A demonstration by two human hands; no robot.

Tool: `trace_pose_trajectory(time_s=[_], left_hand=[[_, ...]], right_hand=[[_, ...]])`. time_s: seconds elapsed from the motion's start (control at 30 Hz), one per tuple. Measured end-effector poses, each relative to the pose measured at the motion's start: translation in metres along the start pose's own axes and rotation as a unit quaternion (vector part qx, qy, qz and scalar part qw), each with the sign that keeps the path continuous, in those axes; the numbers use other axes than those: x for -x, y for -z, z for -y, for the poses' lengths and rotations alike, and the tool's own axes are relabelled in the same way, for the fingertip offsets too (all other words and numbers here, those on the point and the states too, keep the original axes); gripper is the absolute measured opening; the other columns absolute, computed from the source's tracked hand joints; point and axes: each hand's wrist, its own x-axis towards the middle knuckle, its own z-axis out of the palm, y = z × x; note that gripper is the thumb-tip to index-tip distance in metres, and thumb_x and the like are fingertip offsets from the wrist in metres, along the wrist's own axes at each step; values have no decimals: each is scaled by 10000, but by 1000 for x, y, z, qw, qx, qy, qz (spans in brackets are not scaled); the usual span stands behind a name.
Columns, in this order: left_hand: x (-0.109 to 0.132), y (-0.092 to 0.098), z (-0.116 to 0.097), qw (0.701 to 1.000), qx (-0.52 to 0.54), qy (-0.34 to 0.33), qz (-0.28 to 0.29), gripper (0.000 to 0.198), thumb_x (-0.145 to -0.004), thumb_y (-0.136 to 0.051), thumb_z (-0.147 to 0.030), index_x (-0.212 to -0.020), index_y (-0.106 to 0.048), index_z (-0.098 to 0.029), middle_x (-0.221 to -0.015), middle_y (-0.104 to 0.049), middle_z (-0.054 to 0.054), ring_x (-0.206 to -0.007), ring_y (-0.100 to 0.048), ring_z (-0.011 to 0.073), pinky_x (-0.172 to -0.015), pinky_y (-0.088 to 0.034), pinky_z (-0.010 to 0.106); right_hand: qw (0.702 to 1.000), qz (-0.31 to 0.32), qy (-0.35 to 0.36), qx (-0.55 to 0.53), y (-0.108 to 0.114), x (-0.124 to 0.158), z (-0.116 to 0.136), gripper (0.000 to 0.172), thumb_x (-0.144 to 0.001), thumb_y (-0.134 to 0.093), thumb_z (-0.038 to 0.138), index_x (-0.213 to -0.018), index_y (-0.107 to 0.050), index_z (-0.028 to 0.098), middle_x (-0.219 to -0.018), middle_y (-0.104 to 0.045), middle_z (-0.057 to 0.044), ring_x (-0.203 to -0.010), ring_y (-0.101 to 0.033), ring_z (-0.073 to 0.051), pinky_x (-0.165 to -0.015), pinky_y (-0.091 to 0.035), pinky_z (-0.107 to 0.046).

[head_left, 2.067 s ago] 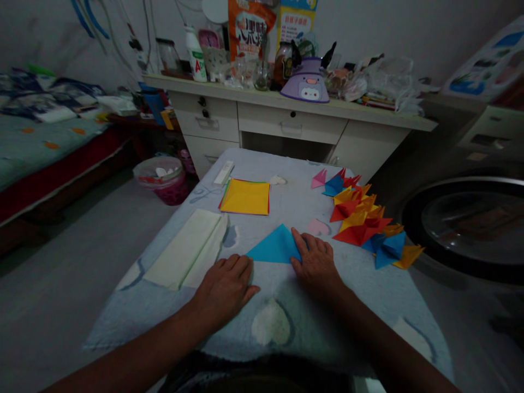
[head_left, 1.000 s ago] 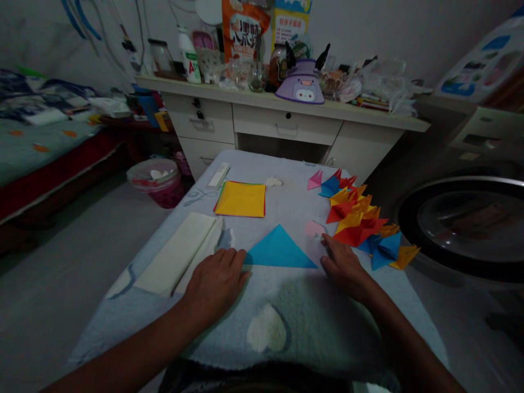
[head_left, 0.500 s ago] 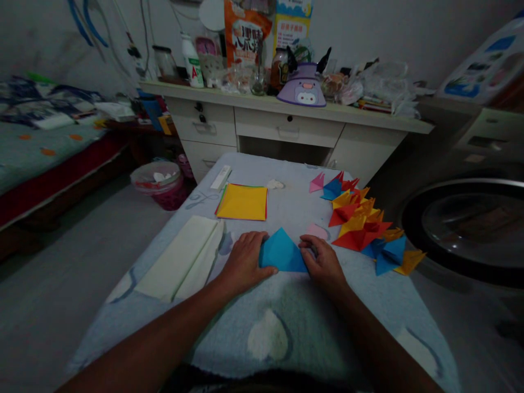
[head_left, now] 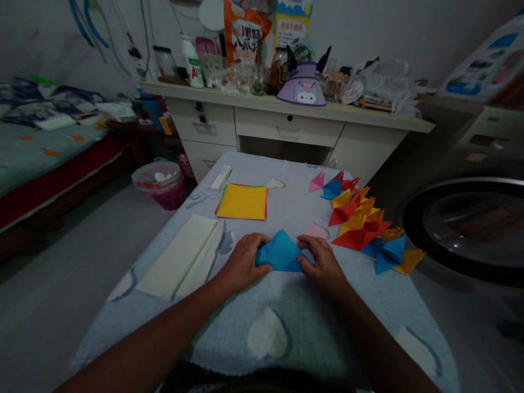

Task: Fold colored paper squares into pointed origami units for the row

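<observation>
The blue paper (head_left: 282, 254) lies, its long edge crosswise, between the fingers of the left hand (head_left: 242, 261), pinching one corner, and the right hand (head_left: 324, 266), curled at the other; if pinching, I cannot tell.

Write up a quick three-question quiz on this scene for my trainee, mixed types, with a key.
1. Multiple choice: What colour is the top sheet of the square paper stack?
A) pink
B) yellow
C) white

2. True or false: The folded paper figures are to the right of that stack.

3. Short answer: What is between the left hand and the right hand?

Key:
1. B
2. True
3. A piece of blue paper
</observation>
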Motion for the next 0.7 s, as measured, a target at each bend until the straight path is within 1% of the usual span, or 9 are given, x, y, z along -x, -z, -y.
trace_pose_trajectory(time_s=[0.03, 0.1, 0.27, 0.37, 0.43, 0.5, 0.57, 0.63, 0.7], left_hand=[[0, 1, -1, 1000, 10, 3, -2, 425, -688, -693, -232, -1073, -514, -211, -1064, -573, 60, -1024, -528, 257, -882, -436, 408], [0, 4, -3, 1000, 25, 4, -6, 391, -697, -679, -219, -1054, -519, -206, -1055, -569, 60, -1022, -531, 252, -881, -440, 402], [-2, 10, -3, 998, 66, -20, 5, 313, -712, -679, -211, -993, -541, -196, -1055, -555, 62, -1026, -537, 233, -874, -456, 369], [-2, 10, -1, 996, 80, -35, 21, 194, -728, -674, -183, -889, -566, -191, -1065, -559, 61, -1028, -543, 218, -889, -456, 360], [-2, 11, -2, 996, 78, -44, 20, 142, -731, -676, -162, -825, -574, -190, -1087, -560, 60, -1046, -538, 213, -908, -454, 361], [-1, 12, -3, 997, 51, -59, -6, 110, -734, -672, -139, -792, -594, -192, -1137, -549, 62, -1095, -509, 222, -945, -439, 379], [0, 14, -3, 996, -1, -72, -50, 120, -732, -648, -97, -789, -628, -200, -1197, -527, 62, -1130, -474, 237, -966, -424, 406], [1, 14, -3, 992, -50, -79, -90, 171, -726, -610, -54, -797, -648, -205, -1226, -511, 62, -1103, -477, 239, -938, -440, 410], [1, 13, -1, 988, -68, -86, -107, 204, -728, -568, -31, -812, -649, -198, -1214, -515, 68, -1029, -515, 218, -875, -474, 379]], right_hand=[[1000, 4, -2, -3, 1, 0, 1, 418, -763, -570, 230, -1181, -561, 204, -1025, -652, -74, -1029, -538, -256, -945, -380, -448], [1000, 14, 1, -2, 3, -1, 2, 370, -753, -567, 207, -1123, -580, 207, -988, -640, -67, -1000, -539, -251, -924, -390, -437], [999, 36, 40, 5, 7, -2, 0, 153, -767, -575, 214, -916, -610, 220, -956, -603, -55, -986, -521, -247, -897, -392, -418], [998, 36, 52, -28, 7, -1, 1, 81, -767, -571, 189, -839, -590, 220, -985, -595, -53, -1013, -510, -240, -913, -385, -411], [996, 24, 60, -55, 8, 0, 2, 65, -763, -569, 168, -802, -571, 220, -1009, -587, -54, -1034, -504, -236, -925, -383, -408], [995, 2, 75, -66, 10, 1, 5, 71, -760, -570, 155, -781, -565, 222, -1034, -577, -56, -1056, -498, -237, -934, -382, -408], [994, -20, 100, -50, 10, 3, 7, 81, -762, -567, 148, -788, -569, 224, -1060, -569, -59, -1077, -489, -242, -941, -378, -416], [990, -32, 133, -19, 10, 5, 9, 91, -766, -568, 147, -812, -573, 225, -1082, -566, -61, -1093, -479, -249, -950, -371, -430], [987, -34, 159, 15, 7, 7, 9, 128, -763, -580, 157, -869, -580, 228, -1099, -568, -66, -1110, -469, -262, -964, -362, -450]])
